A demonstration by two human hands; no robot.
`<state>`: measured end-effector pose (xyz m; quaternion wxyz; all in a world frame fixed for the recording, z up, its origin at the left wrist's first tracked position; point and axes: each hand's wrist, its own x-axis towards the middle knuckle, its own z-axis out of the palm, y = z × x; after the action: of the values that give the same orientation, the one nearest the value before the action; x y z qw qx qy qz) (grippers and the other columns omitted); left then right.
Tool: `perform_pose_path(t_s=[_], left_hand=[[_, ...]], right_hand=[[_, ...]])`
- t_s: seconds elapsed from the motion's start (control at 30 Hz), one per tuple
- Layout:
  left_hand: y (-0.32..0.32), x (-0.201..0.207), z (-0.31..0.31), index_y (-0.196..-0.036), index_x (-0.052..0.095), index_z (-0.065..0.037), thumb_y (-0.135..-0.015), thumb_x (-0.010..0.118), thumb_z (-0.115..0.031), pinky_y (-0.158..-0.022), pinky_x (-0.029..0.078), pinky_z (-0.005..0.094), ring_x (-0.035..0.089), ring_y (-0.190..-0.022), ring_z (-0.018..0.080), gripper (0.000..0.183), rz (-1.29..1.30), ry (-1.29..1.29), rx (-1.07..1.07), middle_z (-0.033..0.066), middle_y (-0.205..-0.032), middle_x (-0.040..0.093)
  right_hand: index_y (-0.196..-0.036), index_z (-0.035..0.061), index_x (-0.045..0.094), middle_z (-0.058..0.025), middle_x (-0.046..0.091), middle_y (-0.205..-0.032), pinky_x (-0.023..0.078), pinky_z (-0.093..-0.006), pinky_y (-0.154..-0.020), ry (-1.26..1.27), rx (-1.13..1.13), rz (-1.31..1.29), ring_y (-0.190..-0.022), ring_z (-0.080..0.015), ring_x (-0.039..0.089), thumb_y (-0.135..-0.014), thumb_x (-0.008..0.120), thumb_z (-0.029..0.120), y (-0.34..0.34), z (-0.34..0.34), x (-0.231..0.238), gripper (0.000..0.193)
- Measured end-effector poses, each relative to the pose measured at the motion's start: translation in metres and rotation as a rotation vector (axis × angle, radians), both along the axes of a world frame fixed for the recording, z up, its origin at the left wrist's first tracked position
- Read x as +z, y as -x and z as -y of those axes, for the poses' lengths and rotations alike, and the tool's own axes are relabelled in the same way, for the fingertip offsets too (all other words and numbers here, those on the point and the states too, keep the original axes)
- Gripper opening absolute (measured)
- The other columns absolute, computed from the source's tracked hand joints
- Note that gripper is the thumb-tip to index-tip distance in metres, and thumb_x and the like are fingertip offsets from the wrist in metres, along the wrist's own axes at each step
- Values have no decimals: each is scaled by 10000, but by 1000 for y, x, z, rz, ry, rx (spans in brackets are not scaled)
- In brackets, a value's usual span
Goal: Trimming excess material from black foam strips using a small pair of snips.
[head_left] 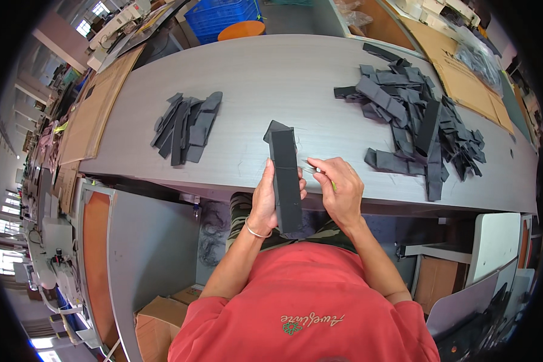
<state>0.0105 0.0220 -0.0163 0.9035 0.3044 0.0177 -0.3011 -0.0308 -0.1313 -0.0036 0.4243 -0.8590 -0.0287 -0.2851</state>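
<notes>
My left hand (264, 202) grips a dark grey-black fabric strip (285, 181), held upright over the table's near edge. The strip's top end is folded to one side. Close to the right of it, my right hand (342, 188) is closed around small thread snips (308, 169). Their thin metal tips point toward the strip, and a yellow-green bit shows between my fingers. The rest of the snips is hidden in my hand. Fine loose threads stick out near the strip's right edge.
On the grey table (247, 78), a small stack of dark strips (187, 127) lies left and a large loose pile of strips (413, 108) lies right. Cardboard sheets (105, 102) flank it. A blue crate (220, 19) and an orange stool (241, 30) stand beyond. A cardboard box (157, 326) sits below left.
</notes>
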Motion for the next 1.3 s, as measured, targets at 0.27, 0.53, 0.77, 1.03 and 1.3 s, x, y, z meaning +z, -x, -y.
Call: perform_pose_path(t_s=[0.27, 0.53, 0.77, 1.03, 1.3], left_hand=[[2, -4, 1, -1013, 566, -10, -1006, 292, -503, -666, 483, 322, 541, -708, 184, 563, 83, -119, -26, 87, -834, 569], [6, 2, 2, -988, 559, -8, -1009, 287, -498, -644, 483, 299, 547, -699, 169, 560, 64, -42, -34, 86, -804, 566], [-1, 11, -8, -994, 534, -11, -1002, 332, -495, -629, 475, 299, 529, -699, 169, 524, 41, -119, 111, 63, -816, 529], [-9, 1, -14, -1007, 528, -18, -1001, 346, -486, -631, 480, 310, 527, -709, 171, 503, 41, -30, 130, 68, -859, 530], [-8, 1, -15, -1016, 531, -18, -995, 357, -493, -626, 510, 323, 562, -725, 178, 506, 14, -32, 137, 76, -871, 552]], right_hand=[[-1040, 140, 677, -26, 587, -810, 429, -357, -646, 130, -51, 67, -736, -226, 568, -807, 637, 100, -8, -6, 3, 239], [-1031, 121, 682, -42, 610, -789, 436, -311, -619, -157, -71, -100, -658, -201, 552, -842, 612, 90, -14, -4, 0, 204], [-1010, 84, 671, -62, 614, -759, 434, -288, -598, -176, 165, -162, -645, -201, 545, -822, 607, 30, 7, 2, 20, 206], [-939, 96, 685, -33, 631, -771, 392, -327, -643, 168, 250, -55, -666, -221, 542, -749, 666, 52, 19, -5, 8, 196], [-947, 158, 679, 1, 616, -768, 348, -334, -589, 210, 245, 3, -642, -207, 509, -732, 699, 109, 16, -10, 6, 221]])
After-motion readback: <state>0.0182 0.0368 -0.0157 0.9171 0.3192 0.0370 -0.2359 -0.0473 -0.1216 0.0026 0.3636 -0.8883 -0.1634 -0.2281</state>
